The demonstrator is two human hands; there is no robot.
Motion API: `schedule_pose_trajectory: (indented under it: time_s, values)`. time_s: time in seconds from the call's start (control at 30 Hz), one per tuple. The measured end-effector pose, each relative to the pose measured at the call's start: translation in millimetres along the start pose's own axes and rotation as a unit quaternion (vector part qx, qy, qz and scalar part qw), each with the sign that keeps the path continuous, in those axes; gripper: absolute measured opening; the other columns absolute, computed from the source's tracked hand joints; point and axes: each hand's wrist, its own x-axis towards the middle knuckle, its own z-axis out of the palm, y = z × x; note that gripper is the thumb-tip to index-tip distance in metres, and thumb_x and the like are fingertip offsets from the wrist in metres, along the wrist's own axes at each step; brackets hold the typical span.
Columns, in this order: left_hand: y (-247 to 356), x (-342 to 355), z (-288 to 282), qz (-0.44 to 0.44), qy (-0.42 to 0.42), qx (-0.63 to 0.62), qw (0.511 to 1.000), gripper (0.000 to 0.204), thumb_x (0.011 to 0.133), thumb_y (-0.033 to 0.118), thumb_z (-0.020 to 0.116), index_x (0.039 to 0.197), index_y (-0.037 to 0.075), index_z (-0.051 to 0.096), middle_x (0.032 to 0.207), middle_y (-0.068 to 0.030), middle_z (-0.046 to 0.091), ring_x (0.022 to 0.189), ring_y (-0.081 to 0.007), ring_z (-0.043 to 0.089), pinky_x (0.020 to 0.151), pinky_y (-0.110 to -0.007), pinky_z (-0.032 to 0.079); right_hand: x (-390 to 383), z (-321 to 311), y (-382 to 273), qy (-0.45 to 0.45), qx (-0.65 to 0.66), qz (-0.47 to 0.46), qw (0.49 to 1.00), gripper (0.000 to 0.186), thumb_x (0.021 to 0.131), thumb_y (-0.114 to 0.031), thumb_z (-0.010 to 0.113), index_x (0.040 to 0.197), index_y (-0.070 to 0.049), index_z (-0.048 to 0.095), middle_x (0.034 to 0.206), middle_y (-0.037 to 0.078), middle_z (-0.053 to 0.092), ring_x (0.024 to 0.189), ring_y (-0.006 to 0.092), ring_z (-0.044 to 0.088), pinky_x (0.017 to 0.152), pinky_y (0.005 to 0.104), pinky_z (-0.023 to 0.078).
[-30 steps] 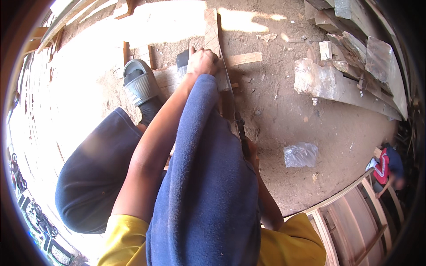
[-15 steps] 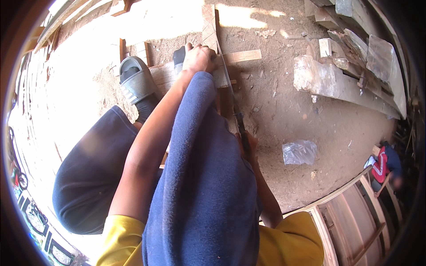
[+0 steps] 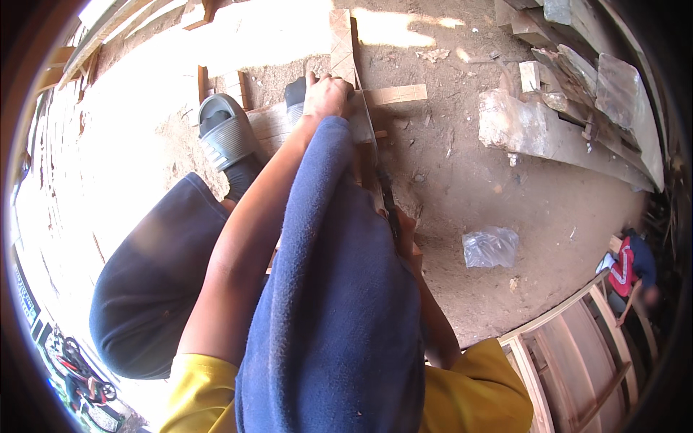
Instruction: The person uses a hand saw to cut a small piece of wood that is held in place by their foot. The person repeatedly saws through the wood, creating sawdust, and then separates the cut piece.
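Note:
At the centre top, my left hand [image 3: 328,97] is closed over a marked wooden strip [image 3: 342,45], pressing it onto a thick wooden block [image 3: 268,125]. My right hand [image 3: 406,232] grips the dark handle of a handsaw [image 3: 390,200], partly hidden by my blue-clothed knee. The saw's thin blade runs up and away along the end of the block, just right of my left hand. A short wooden piece [image 3: 397,94] sticks out to the right beyond the blade. My slippered foot [image 3: 228,133] stands left of the block; the other foot is beside my left hand.
Old beams and planks [image 3: 556,144] are stacked at the right. A clear plastic bag [image 3: 491,247] lies on the dirt floor. A wooden frame [image 3: 570,353] stands at lower right, with another person [image 3: 632,267] beyond. Small wood blocks [image 3: 235,87] lie at upper left.
My right hand and the saw have shifted slightly, with the blade now lying a little differently along the block. My left hand keeps its place on the wood.

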Motion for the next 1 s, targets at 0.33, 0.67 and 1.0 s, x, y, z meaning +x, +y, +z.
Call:
schedule_pose_trajectory:
  time_s: [0.33, 0.67, 1.0]
  values:
    - [7, -4, -13, 0.001, -0.023, -0.036, 0.999, 0.015, 0.081, 0.03, 0.066, 0.085, 0.017, 0.072, 0.088, -0.0059, 0.069, 0.1, -0.021, 0.062, 0.108, -0.055, 0.022, 3, -4, -6, 0.03, 0.012, -0.065, 0.997, 0.024, 0.085, -0.005, 0.058, 0.108, -0.002, 0.055, 0.066, 0.016, 0.055, 0.052, 0.0308, 0.056, 0.049, 0.0398, 0.041]
    - [4, -4, -15, 0.013, -0.018, -0.032, 0.999, 0.02, 0.083, 0.033, 0.062, 0.077, 0.016, 0.072, 0.089, -0.0088, 0.069, 0.097, -0.0237, 0.062, 0.109, -0.057, 0.02, 21, -4, -8, -0.006, 0.037, -0.017, 0.999, 0.007, 0.085, -0.007, 0.059, 0.086, -0.001, 0.056, 0.059, 0.016, 0.053, 0.052, 0.0322, 0.057, 0.048, 0.0388, 0.041]
    - [2, -5, -15, 0.008, -0.015, -0.007, 1.0, 0.025, 0.086, 0.034, 0.058, 0.076, 0.016, 0.071, 0.085, -0.008, 0.069, 0.097, -0.0237, 0.063, 0.108, -0.058, 0.022, 12, 2, 8, 0.033, -0.037, -0.096, 0.994, 0.008, 0.086, -0.007, 0.058, 0.091, -0.001, 0.059, 0.06, 0.016, 0.053, 0.05, 0.0279, 0.056, 0.048, 0.0382, 0.041]
